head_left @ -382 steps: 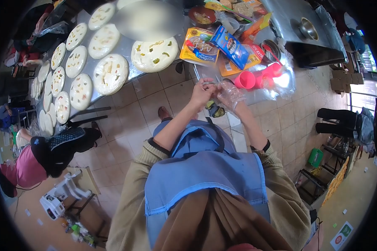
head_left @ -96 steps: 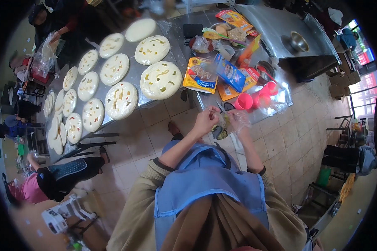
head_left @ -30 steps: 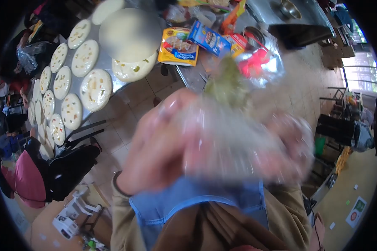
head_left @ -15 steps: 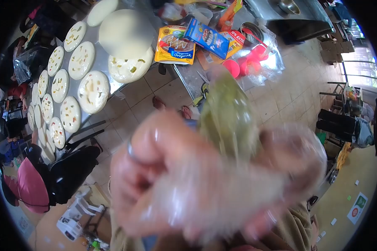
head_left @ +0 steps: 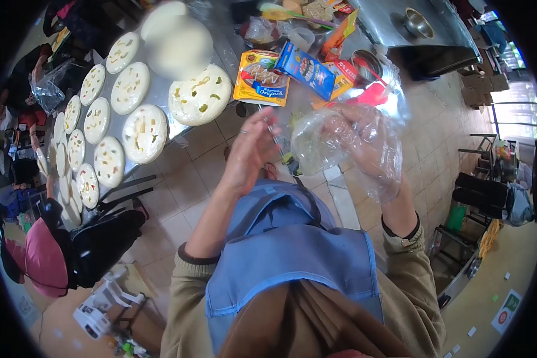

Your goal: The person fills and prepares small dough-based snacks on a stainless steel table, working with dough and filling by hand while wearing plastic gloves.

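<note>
My right hand (head_left: pixel 361 128) is wrapped in clear plastic and closed on a clear plastic bag (head_left: pixel 319 143), which has a pale greenish tint. What the bag contains is hard to make out. To its left, my left hand (head_left: pixel 249 152) is raised apart from the bag, fingers extended and loosely bent, with nothing visible in them. A black-and-yellow handle (head_left: pixel 290 162) shows between the hands, by the table edge. Beyond them lie a yellow mayonnaise pouch (head_left: pixel 262 77) and a blue packet (head_left: pixel 305 70).
Several round pale dough discs with green and red toppings, one a topped disc (head_left: pixel 200 95), cover the metal table at left. A metal bowl (head_left: pixel 419 22) stands at back right. A pink-and-black bag (head_left: pixel 46 259) is at lower left; boxes (head_left: pixel 483 89) are at right.
Both hands have moved away from the camera and apart. My left hand has let go of the bag, which stays in my right hand. The view has shifted slightly.
</note>
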### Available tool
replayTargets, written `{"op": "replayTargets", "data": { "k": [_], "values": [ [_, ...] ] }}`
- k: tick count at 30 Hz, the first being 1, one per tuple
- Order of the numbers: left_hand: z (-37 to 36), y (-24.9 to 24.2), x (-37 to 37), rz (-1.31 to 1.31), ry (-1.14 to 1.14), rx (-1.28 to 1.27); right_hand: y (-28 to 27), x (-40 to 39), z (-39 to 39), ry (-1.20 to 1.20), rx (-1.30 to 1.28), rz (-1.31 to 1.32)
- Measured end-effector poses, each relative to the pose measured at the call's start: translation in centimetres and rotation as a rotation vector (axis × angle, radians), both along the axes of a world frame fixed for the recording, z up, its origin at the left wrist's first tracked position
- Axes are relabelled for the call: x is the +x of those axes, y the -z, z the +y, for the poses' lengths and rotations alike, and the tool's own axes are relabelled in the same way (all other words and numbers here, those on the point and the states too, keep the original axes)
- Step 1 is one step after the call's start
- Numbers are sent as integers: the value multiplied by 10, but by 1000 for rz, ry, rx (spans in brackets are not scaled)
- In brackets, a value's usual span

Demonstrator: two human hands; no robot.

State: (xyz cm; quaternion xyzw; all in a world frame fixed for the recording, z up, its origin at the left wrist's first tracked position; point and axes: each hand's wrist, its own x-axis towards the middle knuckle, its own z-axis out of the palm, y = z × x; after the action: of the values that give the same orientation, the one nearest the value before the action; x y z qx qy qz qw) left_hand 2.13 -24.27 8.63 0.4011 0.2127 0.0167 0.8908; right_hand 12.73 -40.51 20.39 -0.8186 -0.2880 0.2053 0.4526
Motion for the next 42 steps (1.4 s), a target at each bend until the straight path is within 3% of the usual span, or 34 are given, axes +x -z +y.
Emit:
{"op": "replayTargets", "data": {
  "k": [1,4,7,10,14,19,22,28,34,40,42],
  "values": [
    [-3,9,3,-88,123,-133,-5,-2,1,6,-8,51],
    [-27,9,5,-134,198,-424,6,-1,-2,52,106,68],
    [-32,7,9,-230,179,-496,2,7,-5,71,86,114],
    [-26,2,11,-249,137,-451,-8,21,-6,-111,205,229],
    [-20,-4,11,-192,58,-368,-12,23,-20,9,144,-279],
    [-15,-3,8,-207,64,-327,7,-1,-25,-115,-150,-514],
    [-15,-2,8,-223,55,-255,20,5,-16,-170,-231,-458],
    [-17,6,12,-190,-23,-177,39,16,-17,-328,18,-680],
    [-17,10,11,-181,-35,-270,35,15,-7,-171,-219,-257],
    [-15,9,11,-132,-57,-408,26,22,1,-310,-243,-442],
    [-12,9,11,-143,-73,-444,24,25,10,-362,-330,-364]
  ]
}}
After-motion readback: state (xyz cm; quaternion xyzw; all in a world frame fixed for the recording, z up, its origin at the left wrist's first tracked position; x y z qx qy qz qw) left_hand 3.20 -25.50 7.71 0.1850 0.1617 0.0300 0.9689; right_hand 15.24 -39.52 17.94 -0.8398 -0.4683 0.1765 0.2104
